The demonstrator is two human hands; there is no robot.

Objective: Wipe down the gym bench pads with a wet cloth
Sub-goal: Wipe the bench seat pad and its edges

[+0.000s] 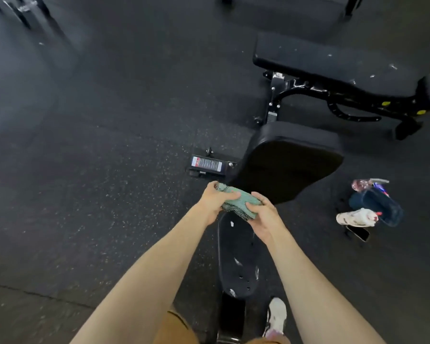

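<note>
A folded green cloth with a dark mesh edge is held between both hands above the bench. My left hand grips its left end and my right hand grips its right end. Directly below lies the narrow black seat pad of the bench, with a few pale marks on it. Beyond the hands rises the wide black back pad, tilted up. A second black bench pad lies flat at the upper right on its black frame.
Dark speckled rubber floor all around. A bench foot with a label lies left of the back pad. A pile of a dark bag, a white item and a phone sits on the floor at right. My white shoe stands beside the bench.
</note>
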